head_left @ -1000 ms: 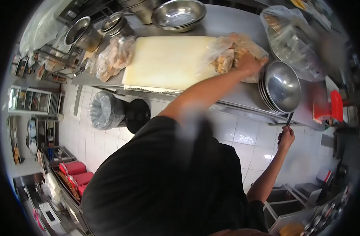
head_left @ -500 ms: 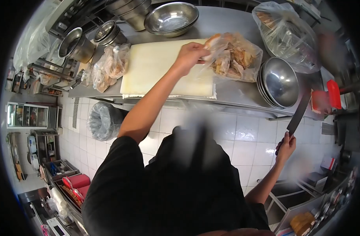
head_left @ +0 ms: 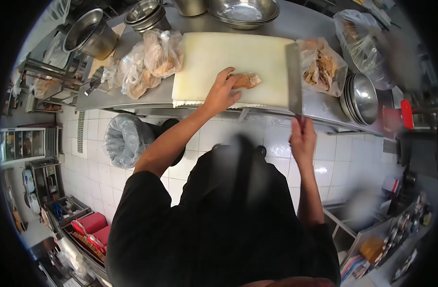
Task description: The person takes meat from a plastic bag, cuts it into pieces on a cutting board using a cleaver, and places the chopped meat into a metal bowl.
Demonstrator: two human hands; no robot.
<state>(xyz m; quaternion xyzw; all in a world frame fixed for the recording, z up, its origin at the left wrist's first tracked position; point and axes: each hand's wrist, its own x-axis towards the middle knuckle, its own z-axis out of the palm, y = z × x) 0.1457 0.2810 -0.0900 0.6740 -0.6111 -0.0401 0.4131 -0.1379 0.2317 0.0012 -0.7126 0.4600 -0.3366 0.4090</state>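
Note:
On the pale cutting board (head_left: 200, 52), my left hand (head_left: 222, 92) rests with its fingers closed on a brownish piece of meat (head_left: 250, 80). My right hand (head_left: 303, 141) grips the handle of a broad-bladed cleaver (head_left: 294, 79). Its blade points away from me, over the board's right edge. An open plastic bag (head_left: 344, 67) of cooked meat pieces (head_left: 320, 69) lies just right of the blade. To the left of the board sit tied plastic bags of meat (head_left: 161, 53).
Steel bowls (head_left: 364, 98) are stacked at the counter's right, near a red-handled item (head_left: 406, 114). More steel basins (head_left: 245, 12) and a pot (head_left: 92, 33) stand along the back and left. A lined trash bin (head_left: 125, 141) is on the tiled floor below.
My left hand has left the open bag and come to the board with a piece of meat. The cleaver has swung in from the far right to the board's right edge. The view has shifted.

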